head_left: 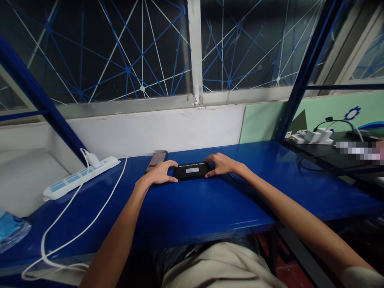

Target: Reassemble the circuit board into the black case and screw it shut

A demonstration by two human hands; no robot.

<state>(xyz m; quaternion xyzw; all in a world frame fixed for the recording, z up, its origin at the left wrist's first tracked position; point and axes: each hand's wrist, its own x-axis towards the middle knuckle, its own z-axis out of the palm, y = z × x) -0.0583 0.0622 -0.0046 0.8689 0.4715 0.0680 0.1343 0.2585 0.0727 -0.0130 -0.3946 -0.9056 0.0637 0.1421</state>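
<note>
Left hand [162, 173] is curled over the left end of a flat black device [192, 171], thumb along the near edge and fingers over the top. The right hand [220, 164] grips the opposite end the same way, so both are closed on it from the sides. The device lies flat on the blue bench [210, 212], about midway across and toward the back wall. It has a pale label on its upper face and a row of small marks along the far edge.

Judging by its look, it is a rigid plastic casing, light enough for one hand. It seems stiff rather than fragile, though the smooth shell and the glossy painted bench could let it slide. The short ends, where the hands now sit, look like the surest places to hold it.

Just beyond the left hand a phone [156, 161] lies face up, close to the device; whether they touch is hard to tell. Further left sits a white power strip [81, 177], its cable [90, 218] looping toward the near edge.
</note>
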